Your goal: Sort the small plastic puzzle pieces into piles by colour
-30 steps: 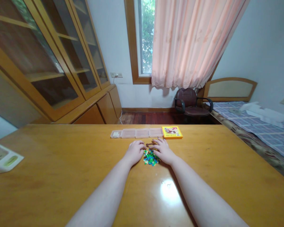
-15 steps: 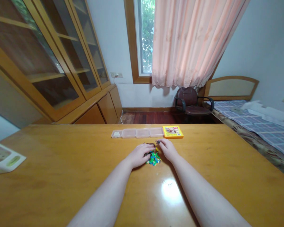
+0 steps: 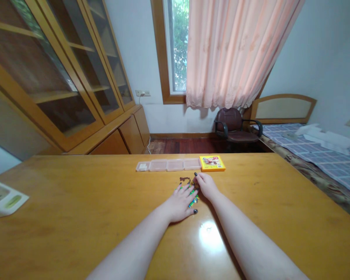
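My left hand (image 3: pixel 181 201) lies with spread fingers over a pile of small coloured plastic pieces (image 3: pixel 193 201). Green, blue and yellow bits show between and beside the fingers, and the rest of the pile is covered. At the pile's right edge my right hand (image 3: pixel 206 185) is closed, its thumb and fingertips drawn together near a few brown pieces. Whatever it may pinch is too small to make out. Just beyond the left fingertips lies a short line of brown pieces (image 3: pixel 184 179) on the wooden table (image 3: pixel 105 202).
A row of clear plastic trays (image 3: pixel 175 165) stands beyond the hands, with a yellow box (image 3: pixel 212 163) at its right end. A white object with a green oval (image 3: pixel 7 198) lies at the table's left edge. A chair (image 3: pixel 235 126) stands past the far edge.
My left hand has moved right and nearer me, its fingers now spread across the pile. That uncovers the brown pieces at the back. My right hand has hardly moved.
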Demonstrator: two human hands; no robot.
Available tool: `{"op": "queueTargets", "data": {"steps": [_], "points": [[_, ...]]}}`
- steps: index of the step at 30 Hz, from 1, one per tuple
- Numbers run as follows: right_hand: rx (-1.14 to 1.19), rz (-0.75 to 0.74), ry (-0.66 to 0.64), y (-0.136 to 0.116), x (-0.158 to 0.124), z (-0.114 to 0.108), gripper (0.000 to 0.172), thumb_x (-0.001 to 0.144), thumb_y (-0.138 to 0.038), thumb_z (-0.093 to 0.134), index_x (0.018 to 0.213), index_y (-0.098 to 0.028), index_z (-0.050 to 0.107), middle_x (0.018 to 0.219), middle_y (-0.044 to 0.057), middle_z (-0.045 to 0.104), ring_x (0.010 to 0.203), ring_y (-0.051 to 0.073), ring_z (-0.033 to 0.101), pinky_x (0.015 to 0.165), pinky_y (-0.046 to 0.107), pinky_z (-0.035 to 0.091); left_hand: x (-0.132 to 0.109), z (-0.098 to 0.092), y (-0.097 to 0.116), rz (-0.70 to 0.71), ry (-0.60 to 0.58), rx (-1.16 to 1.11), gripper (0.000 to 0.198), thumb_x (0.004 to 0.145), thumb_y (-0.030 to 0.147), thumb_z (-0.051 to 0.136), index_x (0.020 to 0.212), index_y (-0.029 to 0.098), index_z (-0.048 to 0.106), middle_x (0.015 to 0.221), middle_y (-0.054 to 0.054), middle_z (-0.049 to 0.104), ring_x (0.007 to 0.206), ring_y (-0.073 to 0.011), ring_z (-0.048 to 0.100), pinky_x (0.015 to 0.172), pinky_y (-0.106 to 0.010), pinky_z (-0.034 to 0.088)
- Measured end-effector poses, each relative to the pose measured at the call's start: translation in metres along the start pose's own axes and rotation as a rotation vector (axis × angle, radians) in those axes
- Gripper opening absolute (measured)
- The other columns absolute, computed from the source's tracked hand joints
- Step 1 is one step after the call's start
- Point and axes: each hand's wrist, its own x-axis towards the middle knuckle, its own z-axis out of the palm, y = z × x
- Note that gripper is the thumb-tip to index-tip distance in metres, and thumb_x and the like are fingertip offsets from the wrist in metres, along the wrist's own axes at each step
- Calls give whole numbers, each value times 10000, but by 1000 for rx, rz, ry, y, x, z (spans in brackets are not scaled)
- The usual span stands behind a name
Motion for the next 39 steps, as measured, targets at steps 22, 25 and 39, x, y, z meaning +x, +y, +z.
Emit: {"op": "queueTargets", "data": {"steps": [22, 25, 39], "points": [[-132, -6, -54, -7, -1, -5, 392, 895, -366, 377, 636, -170, 597, 654, 39, 617, 664, 166, 551, 612, 245, 354, -8, 1, -30, -411, 114, -2, 785, 839, 506, 416, 1440, 58, 182, 1508, -232, 96, 1400, -335, 74, 1113, -539, 131], [-136, 49, -18, -3, 1, -5, 394, 894, -357, 369, 625, -171, 587, 652, 39, 613, 656, 164, 548, 606, 242, 347, -7, 2, -38, -440, 148, -1, 750, 847, 480, 413, 1440, 77, 192, 1509, -223, 114, 1397, -334, 111, 1103, -528, 173], [-70, 17, -7, -4, -2, -4, 410, 896, -394, 356, 632, -170, 576, 671, 42, 622, 676, 173, 562, 642, 252, 373, -28, -37, -85, -296, 497, -39, 398, 752, 70, 425, 987, 228, 705, 1103, -30, 671, 1059, -191, 583, 994, -350, 414]]}}
